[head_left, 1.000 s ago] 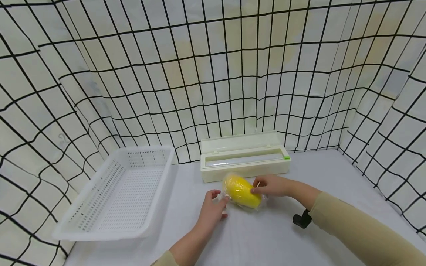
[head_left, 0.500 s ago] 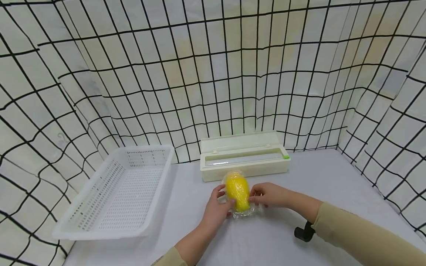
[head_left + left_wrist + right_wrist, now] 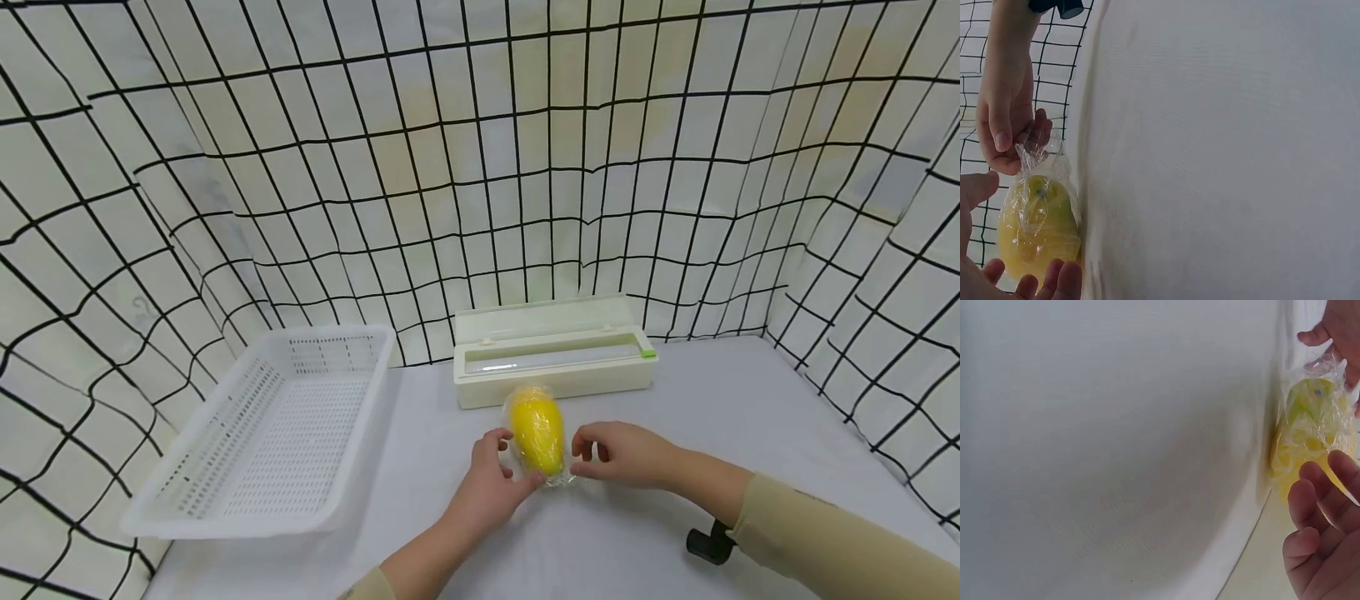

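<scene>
A yellow mango wrapped in clear cling film lies in front of the film box. The wrist views show a green patch on its near end under crumpled film. My left hand is spread around the mango's left side, its thumb by the near end. In the left wrist view, the left fingers are bent loosely along the mango, apart from the thumb. On the other side my right hand hovers beside the mango, fingers loosely bent, thumb tip right at the film's edge. In the right wrist view, the right fingers are spread and hold nothing.
Behind the mango stands a cream cling film box with its lid raised and a film roll inside. A white perforated basket is on the left. Black-grid net over pale cloth surrounds the white table.
The mango has swung from lying slantwise to pointing nearly straight back. My left thumb has moved to its near end, and my right hand has drawn slightly away to the right.
</scene>
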`<action>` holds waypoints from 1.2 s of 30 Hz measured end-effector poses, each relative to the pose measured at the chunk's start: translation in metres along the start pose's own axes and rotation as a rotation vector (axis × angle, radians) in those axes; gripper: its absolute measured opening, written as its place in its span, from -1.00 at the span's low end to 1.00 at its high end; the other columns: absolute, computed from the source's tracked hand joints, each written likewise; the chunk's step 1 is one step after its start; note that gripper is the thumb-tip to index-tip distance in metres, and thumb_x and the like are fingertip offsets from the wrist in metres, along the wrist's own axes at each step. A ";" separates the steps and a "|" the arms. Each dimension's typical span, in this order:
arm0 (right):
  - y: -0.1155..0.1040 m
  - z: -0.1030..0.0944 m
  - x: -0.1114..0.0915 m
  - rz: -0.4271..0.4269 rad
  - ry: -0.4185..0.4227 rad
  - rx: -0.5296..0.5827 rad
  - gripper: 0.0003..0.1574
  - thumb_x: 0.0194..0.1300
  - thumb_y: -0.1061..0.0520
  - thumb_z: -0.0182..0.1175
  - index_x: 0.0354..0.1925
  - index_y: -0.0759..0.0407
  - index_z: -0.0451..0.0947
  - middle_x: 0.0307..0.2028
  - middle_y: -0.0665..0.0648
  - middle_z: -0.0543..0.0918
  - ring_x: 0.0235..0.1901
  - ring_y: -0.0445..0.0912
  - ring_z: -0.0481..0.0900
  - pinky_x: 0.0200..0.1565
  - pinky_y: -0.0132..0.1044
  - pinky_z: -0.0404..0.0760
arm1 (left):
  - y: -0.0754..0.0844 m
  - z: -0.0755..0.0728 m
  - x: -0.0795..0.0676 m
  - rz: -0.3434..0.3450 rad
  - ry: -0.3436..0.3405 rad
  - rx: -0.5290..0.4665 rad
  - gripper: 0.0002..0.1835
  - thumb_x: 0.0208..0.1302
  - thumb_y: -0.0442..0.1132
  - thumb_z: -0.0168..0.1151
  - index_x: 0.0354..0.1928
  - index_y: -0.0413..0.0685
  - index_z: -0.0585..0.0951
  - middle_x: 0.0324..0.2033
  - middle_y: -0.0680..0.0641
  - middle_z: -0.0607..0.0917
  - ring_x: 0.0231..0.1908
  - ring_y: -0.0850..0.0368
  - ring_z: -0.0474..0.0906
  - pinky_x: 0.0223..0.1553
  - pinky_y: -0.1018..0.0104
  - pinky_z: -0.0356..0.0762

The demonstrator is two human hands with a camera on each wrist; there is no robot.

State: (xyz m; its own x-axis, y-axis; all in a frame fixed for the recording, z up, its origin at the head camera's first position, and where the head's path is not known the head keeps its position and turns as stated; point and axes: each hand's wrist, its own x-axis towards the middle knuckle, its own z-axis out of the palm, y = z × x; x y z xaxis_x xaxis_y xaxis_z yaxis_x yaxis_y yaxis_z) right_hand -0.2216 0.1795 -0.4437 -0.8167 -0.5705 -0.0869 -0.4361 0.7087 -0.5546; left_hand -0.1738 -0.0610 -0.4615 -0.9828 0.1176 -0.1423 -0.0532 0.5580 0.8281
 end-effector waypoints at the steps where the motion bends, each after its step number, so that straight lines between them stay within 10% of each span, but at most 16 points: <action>1: -0.001 0.000 -0.002 -0.015 -0.006 -0.016 -0.70 0.23 -0.27 0.34 -0.23 -0.19 0.54 -0.39 -0.20 0.55 -0.44 -0.20 0.47 -0.39 -0.34 0.53 | 0.001 0.000 -0.002 0.006 -0.013 0.038 -0.18 0.08 0.09 0.49 0.26 -0.01 0.26 0.04 -0.08 0.44 -0.22 0.06 0.48 -0.34 0.23 0.53; 9: -0.004 0.008 -0.006 -0.106 -0.011 -0.104 -0.79 0.27 0.01 0.36 -0.22 -0.13 0.49 -0.46 -0.23 0.49 -0.49 -0.28 0.42 -0.38 -0.43 0.54 | 0.003 0.003 -0.009 0.084 -0.048 0.192 -0.45 0.17 -0.03 0.45 0.02 -0.01 0.32 -0.46 0.10 0.52 -0.54 0.16 0.42 -0.53 0.33 0.38; 17: -0.002 0.007 -0.008 -0.139 -0.036 -0.116 -0.75 0.26 0.19 0.31 -0.19 -0.11 0.48 -0.47 -0.26 0.47 -0.46 -0.28 0.44 -0.35 -0.44 0.54 | 0.000 0.000 -0.005 0.158 -0.049 0.234 -0.64 0.25 -0.20 0.33 0.00 0.04 0.41 -0.49 0.13 0.50 -0.59 0.24 0.38 -0.59 0.39 0.37; 30: -0.007 0.006 -0.012 -0.308 -0.100 -0.448 -0.62 0.19 0.19 0.37 -0.10 -0.16 0.49 -0.42 -0.27 0.53 -0.52 -0.29 0.35 -0.34 -0.43 0.53 | 0.002 -0.014 -0.008 0.307 -0.125 0.557 -0.47 0.20 -0.28 0.27 0.24 0.14 0.52 -0.43 0.20 0.47 -0.53 0.27 0.38 -0.48 0.39 0.41; 36: -0.007 0.004 -0.021 -0.295 -0.120 -0.350 -0.67 0.25 -0.06 0.35 -0.03 -0.22 0.52 -0.35 -0.31 0.55 -0.43 -0.34 0.42 -0.28 -0.39 0.56 | 0.003 -0.022 -0.015 0.362 -0.162 0.622 -0.35 0.19 -0.21 0.34 0.34 0.25 0.43 -0.45 0.22 0.48 -0.53 0.29 0.35 -0.50 0.39 0.39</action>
State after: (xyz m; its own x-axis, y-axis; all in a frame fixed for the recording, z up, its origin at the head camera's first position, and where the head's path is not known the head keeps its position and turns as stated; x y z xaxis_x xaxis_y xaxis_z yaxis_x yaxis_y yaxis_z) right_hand -0.2003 0.1847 -0.4410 -0.5980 -0.7981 -0.0740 -0.7611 0.5944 -0.2598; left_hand -0.1630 -0.0789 -0.4452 -0.8788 0.4757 -0.0363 0.4270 0.8182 0.3850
